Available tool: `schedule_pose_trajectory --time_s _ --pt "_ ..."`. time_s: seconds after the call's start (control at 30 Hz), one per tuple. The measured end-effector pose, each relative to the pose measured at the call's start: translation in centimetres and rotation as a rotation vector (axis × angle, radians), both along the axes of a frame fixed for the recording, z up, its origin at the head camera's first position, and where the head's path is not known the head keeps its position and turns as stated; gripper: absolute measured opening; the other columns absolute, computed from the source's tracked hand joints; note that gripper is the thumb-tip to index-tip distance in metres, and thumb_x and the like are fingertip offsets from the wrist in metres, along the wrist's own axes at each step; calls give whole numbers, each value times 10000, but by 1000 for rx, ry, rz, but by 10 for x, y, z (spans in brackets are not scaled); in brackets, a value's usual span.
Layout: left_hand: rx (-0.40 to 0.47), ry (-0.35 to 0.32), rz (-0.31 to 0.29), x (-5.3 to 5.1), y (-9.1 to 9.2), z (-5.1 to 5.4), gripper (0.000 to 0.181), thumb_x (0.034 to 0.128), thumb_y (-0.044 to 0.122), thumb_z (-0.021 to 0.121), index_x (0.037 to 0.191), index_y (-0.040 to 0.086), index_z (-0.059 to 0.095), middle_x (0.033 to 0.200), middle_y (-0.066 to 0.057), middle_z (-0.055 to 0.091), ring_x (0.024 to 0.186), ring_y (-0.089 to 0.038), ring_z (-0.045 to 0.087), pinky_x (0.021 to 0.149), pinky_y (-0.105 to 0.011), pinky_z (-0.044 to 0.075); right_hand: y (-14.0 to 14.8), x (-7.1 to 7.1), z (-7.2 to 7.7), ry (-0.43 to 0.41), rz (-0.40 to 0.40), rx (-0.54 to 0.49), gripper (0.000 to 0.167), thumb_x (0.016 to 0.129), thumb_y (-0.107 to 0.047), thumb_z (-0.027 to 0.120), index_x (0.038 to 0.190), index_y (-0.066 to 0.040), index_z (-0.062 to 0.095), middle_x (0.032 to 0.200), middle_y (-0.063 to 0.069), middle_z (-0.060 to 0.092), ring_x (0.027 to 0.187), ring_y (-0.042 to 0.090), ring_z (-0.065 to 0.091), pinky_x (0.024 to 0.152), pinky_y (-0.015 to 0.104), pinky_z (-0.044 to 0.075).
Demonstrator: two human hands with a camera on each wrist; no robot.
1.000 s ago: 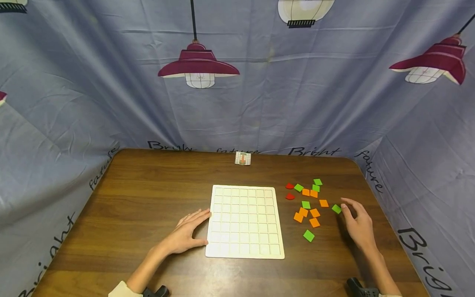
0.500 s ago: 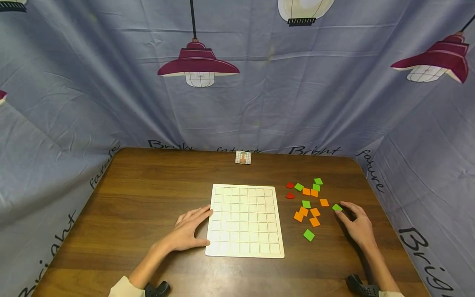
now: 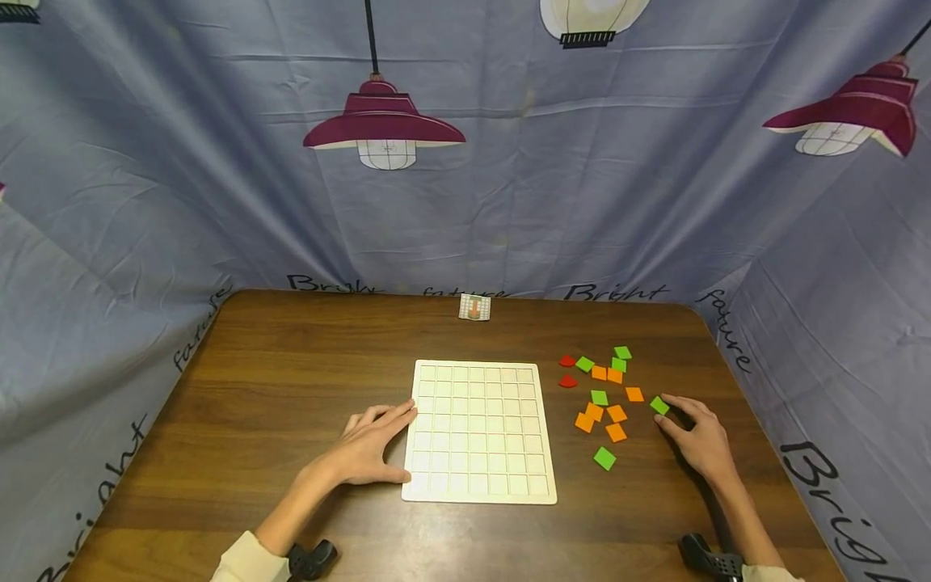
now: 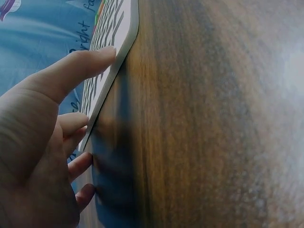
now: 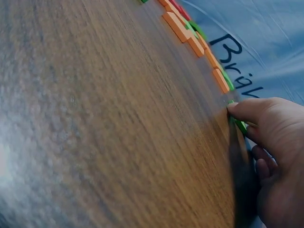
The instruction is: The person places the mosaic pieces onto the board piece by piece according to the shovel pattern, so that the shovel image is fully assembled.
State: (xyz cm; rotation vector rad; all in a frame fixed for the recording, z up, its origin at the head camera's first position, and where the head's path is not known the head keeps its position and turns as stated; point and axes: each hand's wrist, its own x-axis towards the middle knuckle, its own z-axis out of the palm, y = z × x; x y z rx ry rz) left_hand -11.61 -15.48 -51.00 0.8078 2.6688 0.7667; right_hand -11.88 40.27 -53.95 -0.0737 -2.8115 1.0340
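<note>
The right hand point(image 3: 701, 439) pinches a green tile point(image 3: 659, 405) right of the other tiles point(image 3: 617, 413) on the worktop point(image 3: 313, 347), and a slackening pinch could drop it, while the left hand point(image 3: 369, 451), relaxed against the grid board point(image 3: 478, 432), could push that askew by pressing sideways.

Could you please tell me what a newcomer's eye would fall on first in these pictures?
Probably the pale gridded square board near the middle of the brown wood-grain table, the left hand at its left edge. Next, to the board's right, come bright orange square tiles, green square tiles and two small red pieces, the right hand pinching the rightmost green one. Behind, maroon lamps printed on blue-grey fabric curtain also stand out.
</note>
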Motion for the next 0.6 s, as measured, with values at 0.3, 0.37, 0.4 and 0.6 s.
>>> schedule_pose_trajectory --time_s 0.3,0.37,0.4,0.6 --pt "-48 2 3 -2 1 1 966 772 419 837 1553 94 371 1607 -39 316 1378 -312 322 961 -509 299 1 -3 -1 4 -11 -10 510 949 -236 704 1364 32 577 1374 326 450 1247 597 359 943 749 273" --pt "-56 1 4 -2 1 1 969 772 422 837 1556 98 368 1608 -33 314 1380 -308 322 962 -508 299 2 -4 -2 11 -11 -6 500 947 -224 708 1355 37 583 1362 323 459 1242 590 369 947 741 279" --pt "-59 1 4 -2 1 1 971 770 423 837 1556 99 368 1608 -32 315 1380 -307 324 960 -508 301 2 -4 -2 13 -11 -3 496 946 -220 710 1351 37 585 1358 322 463 1240 587 373 947 738 280" --pt "-56 -4 4 -1 1 1 969 765 417 841 1552 95 376 1605 -39 321 1375 -312 332 953 -510 306 0 -4 -2 16 -7 1 478 945 -208 710 1337 40 595 1348 321 471 1232 583 377 944 734 284"
